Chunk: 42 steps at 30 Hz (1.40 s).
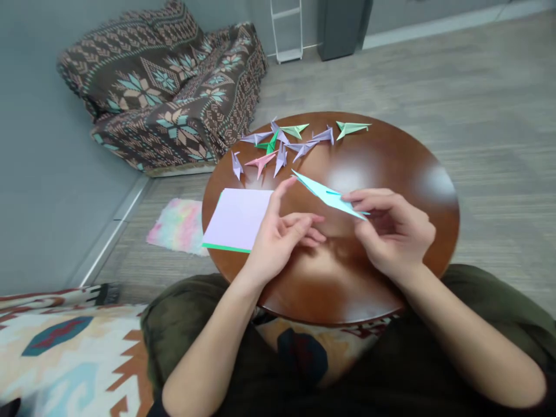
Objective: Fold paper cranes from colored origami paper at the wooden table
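A long, pointed fold of light blue paper [324,194] hangs above the round brown table [391,162], its tip aimed up and left. My right hand [391,231] pinches its right end between thumb and fingers. My left hand [282,231] is just left of it, fingers loosely spread, with the thumb tip close to the paper's pointed end; I cannot tell if it touches. A stack of flat paper sheets [238,219], lilac on top with a green edge below, lies on the table under my left hand.
Several folded paper figures [282,142] in lilac, green and pink lie at the table's far side. A patterned floor cushion [165,87] sits beyond, a pastel fluffy mat [178,226] on the floor to the left, and a patterned rug [56,353] near my knees.
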Tool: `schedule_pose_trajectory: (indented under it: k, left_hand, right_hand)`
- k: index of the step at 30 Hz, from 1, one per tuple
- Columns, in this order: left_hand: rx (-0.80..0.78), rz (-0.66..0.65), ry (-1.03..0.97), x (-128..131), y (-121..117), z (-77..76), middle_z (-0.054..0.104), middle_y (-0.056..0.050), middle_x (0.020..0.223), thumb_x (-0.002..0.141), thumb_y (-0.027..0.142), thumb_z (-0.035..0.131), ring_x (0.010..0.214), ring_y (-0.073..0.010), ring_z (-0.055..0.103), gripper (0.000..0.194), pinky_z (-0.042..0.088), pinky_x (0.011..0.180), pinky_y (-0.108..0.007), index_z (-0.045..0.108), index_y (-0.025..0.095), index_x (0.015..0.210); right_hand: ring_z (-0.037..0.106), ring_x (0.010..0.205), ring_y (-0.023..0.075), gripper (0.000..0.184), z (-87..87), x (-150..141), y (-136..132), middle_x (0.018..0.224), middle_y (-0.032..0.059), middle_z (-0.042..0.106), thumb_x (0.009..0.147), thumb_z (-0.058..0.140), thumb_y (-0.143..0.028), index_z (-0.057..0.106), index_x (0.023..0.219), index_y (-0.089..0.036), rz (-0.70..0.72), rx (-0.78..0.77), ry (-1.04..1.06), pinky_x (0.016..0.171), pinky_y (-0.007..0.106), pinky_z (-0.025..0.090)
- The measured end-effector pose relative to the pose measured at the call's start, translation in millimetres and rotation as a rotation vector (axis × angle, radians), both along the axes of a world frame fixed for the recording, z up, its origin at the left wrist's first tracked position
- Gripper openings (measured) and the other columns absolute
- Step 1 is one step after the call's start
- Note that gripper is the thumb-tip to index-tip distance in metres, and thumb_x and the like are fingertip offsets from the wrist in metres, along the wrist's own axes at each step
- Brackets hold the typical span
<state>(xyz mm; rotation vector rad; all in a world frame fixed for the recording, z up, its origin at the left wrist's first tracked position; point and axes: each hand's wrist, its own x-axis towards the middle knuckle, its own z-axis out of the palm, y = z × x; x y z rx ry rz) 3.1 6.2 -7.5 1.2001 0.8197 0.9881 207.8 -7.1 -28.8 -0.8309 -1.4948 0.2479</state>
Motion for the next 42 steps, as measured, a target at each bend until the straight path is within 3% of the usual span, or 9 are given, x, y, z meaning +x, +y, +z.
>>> schedule_pose_trajectory:
  k: [3,7,9,15,20,23,29,33,42]
  left_hand:
    - [0.078,0.014,-0.06,5.1,-1.8,-1.9,0.076,0.0,0.093,0.087,0.044,0.081,0.076,-0.0186,0.08,0.065,0.065,0.069,-0.027,0.049,0.036,0.143]
    - [0.215,0.11,-0.063,6.4,-3.2,-0.1,0.077,0.0,0.082,0.089,0.034,0.081,0.072,-0.0163,0.079,0.027,0.066,0.071,-0.025,0.067,0.022,0.11]
    - [0.226,0.125,-0.056,5.5,-3.0,0.8,0.079,-0.002,0.081,0.089,0.029,0.081,0.073,-0.0165,0.079,0.018,0.066,0.072,-0.025,0.07,0.019,0.1]
    - [0.11,0.046,-0.057,4.4,-0.1,-2.2,0.078,-0.003,0.073,0.085,0.035,0.085,0.064,-0.0174,0.078,0.022,0.066,0.063,-0.025,0.076,0.017,0.095]
    - [0.131,0.208,-0.096,8.2,-1.1,-3.2,0.08,-0.002,0.075,0.081,0.029,0.088,0.069,-0.0165,0.08,0.016,0.067,0.069,-0.023,0.079,0.018,0.088]
    - [0.158,0.253,-0.054,10.2,-3.5,-0.7,0.081,-0.003,0.076,0.08,0.03,0.089,0.071,-0.0192,0.081,0.017,0.069,0.072,-0.027,0.08,0.018,0.086]
    - [0.244,0.219,0.045,13.2,-10.1,3.7,0.081,-0.004,0.076,0.083,0.03,0.086,0.069,-0.02,0.08,0.013,0.069,0.07,-0.029,0.079,0.019,0.085]
    - [0.267,0.276,0.096,15.3,-12.5,1.7,0.08,-0.003,0.076,0.083,0.032,0.086,0.068,-0.0197,0.079,0.016,0.069,0.069,-0.031,0.077,0.019,0.086]
    - [0.225,0.33,0.077,18.0,-13.2,-0.9,0.079,-0.002,0.073,0.082,0.029,0.087,0.067,-0.0184,0.079,0.016,0.068,0.069,-0.029,0.076,0.017,0.079]
  right_hand:
    - [0.078,0.097,0.0253,0.03,1.1,0.7,-2.0,0.107,0.0084,0.081,0.079,0.067,-0.001,0.07,0.098,-0.024,0.113,-0.008,-0.099,0.085,0.039,0.063]
    - [0.079,0.099,0.0244,0.033,2.0,1.5,-4.4,0.109,0.0088,0.082,0.078,0.065,0.001,0.069,0.1,-0.023,0.18,-0.007,-0.154,0.087,0.036,0.063]
    - [0.08,0.099,0.0242,0.034,1.7,2.3,-4.9,0.108,0.0084,0.082,0.078,0.065,0.001,0.069,0.101,-0.023,0.194,-0.007,-0.164,0.086,0.035,0.064]
    - [0.08,0.099,0.0245,0.034,3.2,3.1,-5.9,0.108,0.0067,0.082,0.079,0.066,0.0,0.07,0.102,-0.025,0.222,-0.003,-0.151,0.086,0.036,0.065]
    - [0.072,0.121,0.0293,0.049,1.1,-0.3,-7.0,0.133,0.0112,0.071,0.083,0.072,-0.004,0.065,0.126,-0.026,0.233,-0.117,-0.114,0.105,0.047,0.061]
    - [0.076,0.112,0.0249,0.054,-1.7,-4.0,-8.3,0.123,0.0068,0.074,0.086,0.076,-0.01,0.06,0.135,-0.029,0.259,-0.221,-0.055,0.094,0.038,0.067]
    - [0.079,0.073,0.0172,0.014,4.9,-10.4,-12.0,0.087,0.0002,0.08,0.092,0.074,-0.013,0.072,0.098,-0.025,0.291,-0.305,0.067,0.065,0.024,0.068]
    - [0.077,0.064,0.0169,0.011,10.7,-11.0,-12.5,0.079,0.0004,0.08,0.09,0.077,-0.013,0.073,0.088,-0.023,0.23,-0.335,0.11,0.059,0.025,0.066]
    - [0.077,0.068,0.0183,0.013,10.3,-13.5,-14.5,0.077,0.0018,0.08,0.089,0.078,-0.012,0.073,0.084,-0.023,0.248,-0.299,0.146,0.059,0.027,0.063]
